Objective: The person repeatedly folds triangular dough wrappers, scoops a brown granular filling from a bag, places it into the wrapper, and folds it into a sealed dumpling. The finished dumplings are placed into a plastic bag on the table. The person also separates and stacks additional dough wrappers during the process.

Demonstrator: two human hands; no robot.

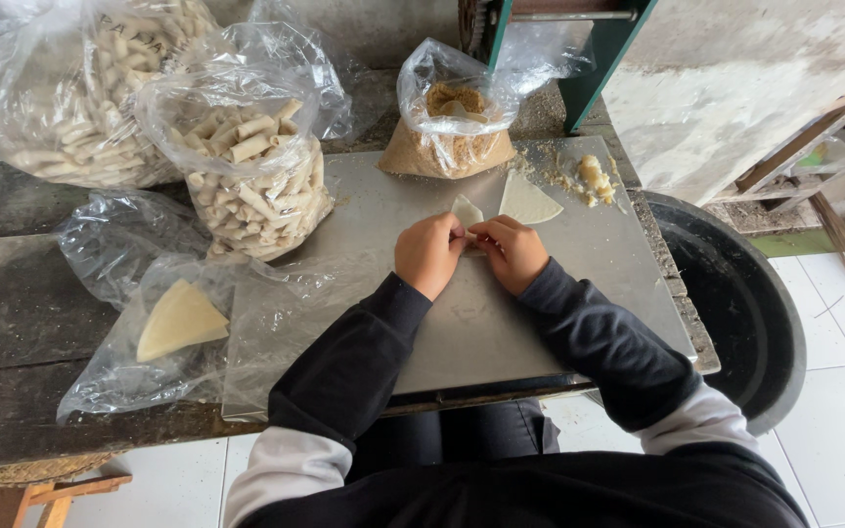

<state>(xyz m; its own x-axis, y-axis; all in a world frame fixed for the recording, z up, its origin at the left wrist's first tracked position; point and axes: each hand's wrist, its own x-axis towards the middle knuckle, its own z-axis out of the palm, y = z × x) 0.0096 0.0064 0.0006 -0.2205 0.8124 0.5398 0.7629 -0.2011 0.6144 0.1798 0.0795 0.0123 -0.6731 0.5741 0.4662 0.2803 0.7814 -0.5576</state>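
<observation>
Two hands, left (pixel 429 253) and right (pixel 511 252), pinch one wrapper (pixel 466 210); a second wrapper (pixel 527 200) lies beside two roll bags (pixel 256 176).

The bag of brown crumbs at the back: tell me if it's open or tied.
Open: the bag of brown crumbs has its clear plastic mouth spread wide, filling exposed.

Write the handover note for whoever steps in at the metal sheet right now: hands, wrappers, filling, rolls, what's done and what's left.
Left hand and right hand: both closed on one pale wrapper at the middle of the metal sheet, fingertips pinching it together.
A second wrapper piece lies flat just beyond, beside a small heap of yellow filling.
Bag of brown crumbs stands open at the far edge.
Done: two bags of finished rolls on the left.
Left: the wrapper in hand is not yet closed; more wedge-shaped wrappers wait in the plastic bag at near left.
</observation>
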